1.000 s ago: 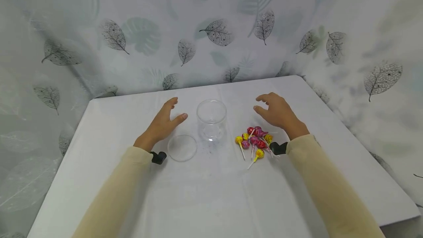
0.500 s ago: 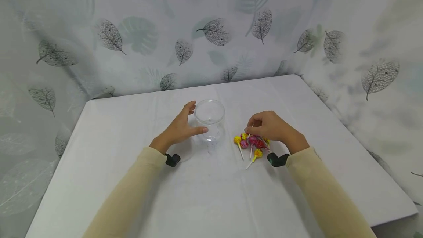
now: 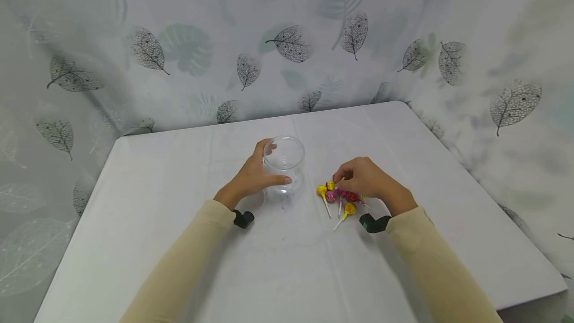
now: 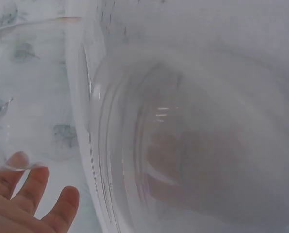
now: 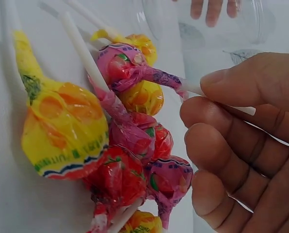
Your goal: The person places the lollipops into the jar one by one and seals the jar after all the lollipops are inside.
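We see the right hand (image 3: 365,179) pinch a lollipop stick (image 5: 217,94); the jar (image 3: 284,163), gripped by the left hand (image 3: 251,179), stands to its left.

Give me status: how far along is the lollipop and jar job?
Done: the clear jar stands open, its lid off. In hand: the left hand grips the jar's side; the right hand pinches the stick of a pink lollipop in the pile of lollipops. Left: the jar looks empty, so seemingly every lollipop, then perhaps the lid.
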Motion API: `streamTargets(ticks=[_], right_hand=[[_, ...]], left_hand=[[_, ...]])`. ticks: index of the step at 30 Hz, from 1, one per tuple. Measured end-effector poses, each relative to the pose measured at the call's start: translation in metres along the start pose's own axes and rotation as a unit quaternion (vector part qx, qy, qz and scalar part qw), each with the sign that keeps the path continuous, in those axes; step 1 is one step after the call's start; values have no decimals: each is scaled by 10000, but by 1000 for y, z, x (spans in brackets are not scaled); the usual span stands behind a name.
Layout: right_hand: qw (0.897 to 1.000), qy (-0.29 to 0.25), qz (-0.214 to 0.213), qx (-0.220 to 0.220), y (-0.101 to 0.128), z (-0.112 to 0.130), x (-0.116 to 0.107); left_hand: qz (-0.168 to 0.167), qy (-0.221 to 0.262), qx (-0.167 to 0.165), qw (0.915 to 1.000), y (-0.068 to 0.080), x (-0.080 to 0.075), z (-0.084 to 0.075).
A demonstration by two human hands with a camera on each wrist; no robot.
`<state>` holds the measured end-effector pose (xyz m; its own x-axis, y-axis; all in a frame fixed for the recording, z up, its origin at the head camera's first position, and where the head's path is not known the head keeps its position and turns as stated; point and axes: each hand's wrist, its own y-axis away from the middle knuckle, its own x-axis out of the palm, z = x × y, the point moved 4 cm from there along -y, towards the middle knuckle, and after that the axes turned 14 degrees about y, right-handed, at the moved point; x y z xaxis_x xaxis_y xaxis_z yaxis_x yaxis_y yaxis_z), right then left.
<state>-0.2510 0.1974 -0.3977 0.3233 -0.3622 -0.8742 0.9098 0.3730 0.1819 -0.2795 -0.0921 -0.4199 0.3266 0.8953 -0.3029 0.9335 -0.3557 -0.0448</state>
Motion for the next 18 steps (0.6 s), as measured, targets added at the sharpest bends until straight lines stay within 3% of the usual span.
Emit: streamTargets(ticks=[11, 18], right_hand=[[9998, 76, -157, -29, 2, 1, 5], [9981, -23, -608, 89, 12, -3, 4]], left_hand=[[-290, 24, -1, 9996, 2, 6, 2], [-285, -184, 362, 9988, 10, 8, -2]])
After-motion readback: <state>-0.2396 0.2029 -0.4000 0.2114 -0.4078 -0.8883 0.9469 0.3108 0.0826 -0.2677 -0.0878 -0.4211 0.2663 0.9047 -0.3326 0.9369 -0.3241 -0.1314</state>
